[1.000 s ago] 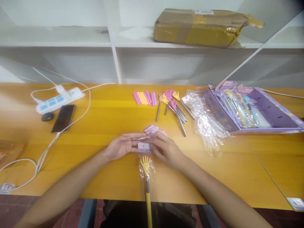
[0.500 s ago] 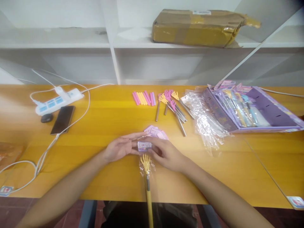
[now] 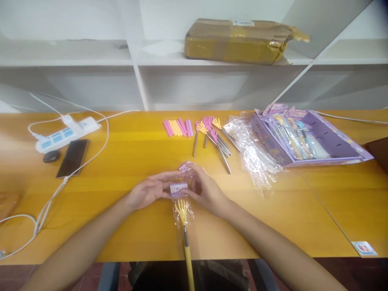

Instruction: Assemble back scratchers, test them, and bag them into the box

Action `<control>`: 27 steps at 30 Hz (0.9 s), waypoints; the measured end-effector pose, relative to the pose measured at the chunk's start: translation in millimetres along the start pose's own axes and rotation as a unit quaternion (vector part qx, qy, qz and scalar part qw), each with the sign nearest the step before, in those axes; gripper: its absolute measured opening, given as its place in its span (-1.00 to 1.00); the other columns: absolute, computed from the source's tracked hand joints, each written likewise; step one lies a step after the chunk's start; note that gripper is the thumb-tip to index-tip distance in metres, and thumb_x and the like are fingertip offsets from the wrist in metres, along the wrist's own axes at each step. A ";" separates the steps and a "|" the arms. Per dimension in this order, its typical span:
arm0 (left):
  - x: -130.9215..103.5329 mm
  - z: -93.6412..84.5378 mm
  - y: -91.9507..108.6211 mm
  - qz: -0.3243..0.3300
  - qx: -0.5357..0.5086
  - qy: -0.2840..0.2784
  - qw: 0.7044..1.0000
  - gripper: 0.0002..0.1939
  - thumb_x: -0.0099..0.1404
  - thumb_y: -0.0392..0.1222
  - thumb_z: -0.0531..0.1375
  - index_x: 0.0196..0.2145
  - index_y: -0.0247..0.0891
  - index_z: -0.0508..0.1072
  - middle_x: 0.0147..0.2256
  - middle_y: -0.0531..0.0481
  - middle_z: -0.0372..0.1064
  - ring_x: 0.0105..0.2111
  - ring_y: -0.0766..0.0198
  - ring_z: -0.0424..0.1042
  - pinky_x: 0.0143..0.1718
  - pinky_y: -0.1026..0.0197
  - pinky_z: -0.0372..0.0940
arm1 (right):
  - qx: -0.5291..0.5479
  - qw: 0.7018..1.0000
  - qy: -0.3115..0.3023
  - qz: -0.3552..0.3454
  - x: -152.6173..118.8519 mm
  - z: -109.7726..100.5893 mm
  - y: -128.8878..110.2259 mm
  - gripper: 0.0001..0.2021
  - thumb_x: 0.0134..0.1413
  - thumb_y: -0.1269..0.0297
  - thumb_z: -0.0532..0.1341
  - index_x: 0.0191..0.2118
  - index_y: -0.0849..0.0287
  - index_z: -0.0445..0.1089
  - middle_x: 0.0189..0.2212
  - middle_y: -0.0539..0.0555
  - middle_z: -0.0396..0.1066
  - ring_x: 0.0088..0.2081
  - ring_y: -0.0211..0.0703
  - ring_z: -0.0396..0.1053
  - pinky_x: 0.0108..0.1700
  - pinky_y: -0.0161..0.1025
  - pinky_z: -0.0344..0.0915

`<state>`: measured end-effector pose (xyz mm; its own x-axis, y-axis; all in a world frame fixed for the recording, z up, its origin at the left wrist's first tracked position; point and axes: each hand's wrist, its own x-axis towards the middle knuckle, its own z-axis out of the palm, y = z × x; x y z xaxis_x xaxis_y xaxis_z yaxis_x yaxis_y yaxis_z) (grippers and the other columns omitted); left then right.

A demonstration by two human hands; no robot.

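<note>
A yellow hand-shaped back scratcher (image 3: 182, 212) with a metal shaft and yellow handle lies in a clear plastic bag, its handle reaching past the table's front edge. At the bag's top is a small purple-and-white header card (image 3: 178, 189). My left hand (image 3: 147, 192) holds the card's left side, fingers stretched and partly behind it. On the card's lower right lies the thumb of my right hand (image 3: 209, 190); its index finger arches above, near a pile of similar cards (image 3: 185, 167), partly hidden by that hand.
Several pink and yellow back scratchers (image 3: 222, 149) lie beyond my hands, beside coloured tubes (image 3: 177, 127). Clear bags (image 3: 253, 153) lie by a purple box (image 3: 330, 161) holding bagged scratchers. At left are a power strip (image 3: 68, 135), phone (image 3: 72, 157) and cables; a taped carton (image 3: 236, 42) sits on the shelf.
My right index finger has lifted away from its thumb, widening the gap between them. The header card now tilts slightly. The whole view has shifted a little.
</note>
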<state>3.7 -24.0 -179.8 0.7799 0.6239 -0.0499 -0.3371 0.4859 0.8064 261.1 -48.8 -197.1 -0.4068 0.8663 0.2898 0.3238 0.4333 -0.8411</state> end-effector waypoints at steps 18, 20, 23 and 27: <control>2.2 2.6 -26.7 -0.065 0.176 0.079 0.979 -0.53 0.40 -0.10 0.35 0.22 -0.20 0.49 0.11 -0.26 0.54 0.04 0.06 0.57 0.06 0.08 0.45 | -0.149 0.980 0.014 -0.131 0.7 0.3 13.9 -0.59 0.44 0.41 0.14 0.26 -0.13 0.47 0.03 0.12 0.45 -0.04 -0.11 0.47 -0.05 -0.15 0.53; 2.3 2.6 -24.5 -0.061 0.170 0.073 0.981 -0.52 0.40 -0.09 0.36 0.22 -0.21 0.49 0.06 -0.25 0.56 -0.04 0.07 0.60 0.01 0.09 0.47 | -0.132 0.984 -0.003 -0.122 -0.7 1.1 12.9 -0.60 0.45 0.37 0.16 0.26 -0.15 0.47 0.04 0.10 0.46 -0.05 -0.11 0.48 -0.05 -0.14 0.55; 1.9 3.1 -22.3 -0.066 0.158 0.064 0.983 -0.52 0.40 -0.06 0.36 0.21 -0.23 0.48 -0.06 -0.22 0.59 -0.24 0.13 0.62 -0.12 0.10 0.51 | -0.095 0.989 -0.023 -0.108 -2.3 1.7 10.1 -0.63 0.43 0.35 0.20 0.23 -0.14 0.49 0.04 0.09 0.48 -0.05 -0.11 0.50 -0.03 -0.16 0.55; 1.8 3.9 -22.0 -0.068 0.171 0.086 0.979 -0.52 0.40 0.01 0.35 0.16 -0.29 0.50 -0.16 -0.16 0.57 -0.33 0.18 0.59 -0.21 0.13 0.51 | -0.067 0.989 -0.030 -0.125 -1.1 0.4 3.3 -0.68 0.42 0.38 0.21 0.18 -0.03 0.53 0.05 0.14 0.47 0.02 -0.09 0.49 0.04 -0.16 0.50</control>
<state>14.6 -35.9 -195.4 0.6952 0.6757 -0.2452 -0.0178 0.3572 0.9339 262.3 -48.4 -200.4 -0.5377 0.7127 0.4506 0.3149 0.6654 -0.6768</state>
